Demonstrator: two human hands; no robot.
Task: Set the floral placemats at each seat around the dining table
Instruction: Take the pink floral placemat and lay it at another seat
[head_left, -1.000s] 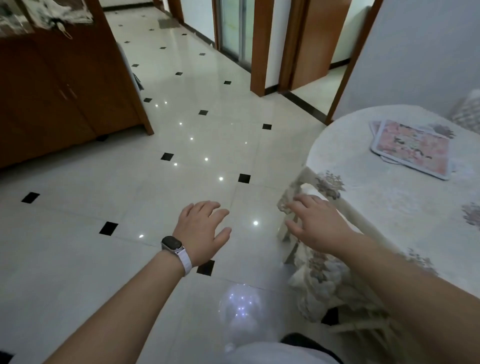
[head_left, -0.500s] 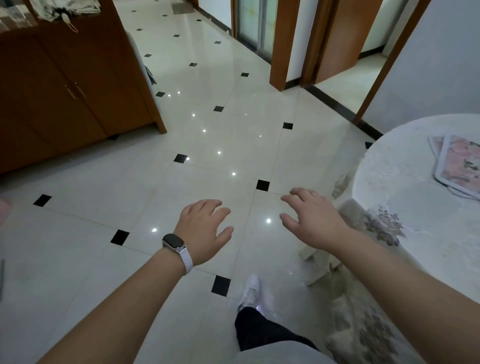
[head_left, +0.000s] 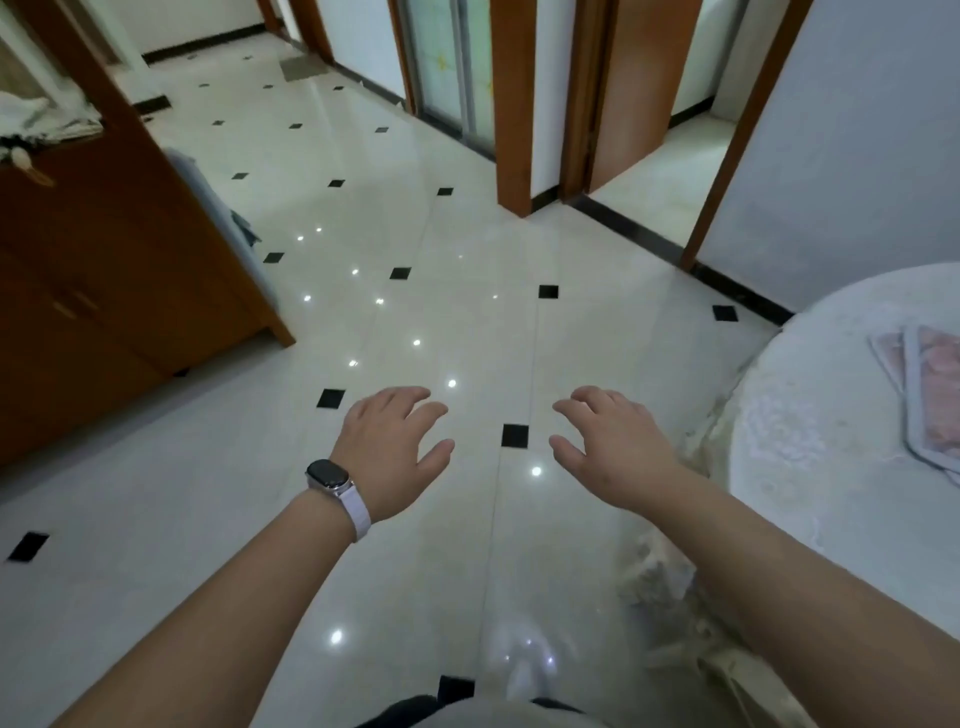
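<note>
Both hands, the left hand (head_left: 395, 447) and right hand (head_left: 615, 447), hover empty with loosely spread fingers over the floor (head_left: 467, 322); the floral placemats (head_left: 930, 395) lie stacked on the desk (head_left: 810, 415) at right, likely awaiting distribution.

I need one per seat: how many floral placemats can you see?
2: the top placemat lies on the table at the frame's right edge; the lower placemat peeks out beneath its left side. More may be hidden.

A round table (head_left: 831, 493) stands just to the right of the right hand (head_left: 618, 452), covered by a white lace cloth (head_left: 660, 571) which hangs down. On it, further right, lie pink floral placemats (head_left: 932, 395), overlapping, partly cut by the edge.
</note>
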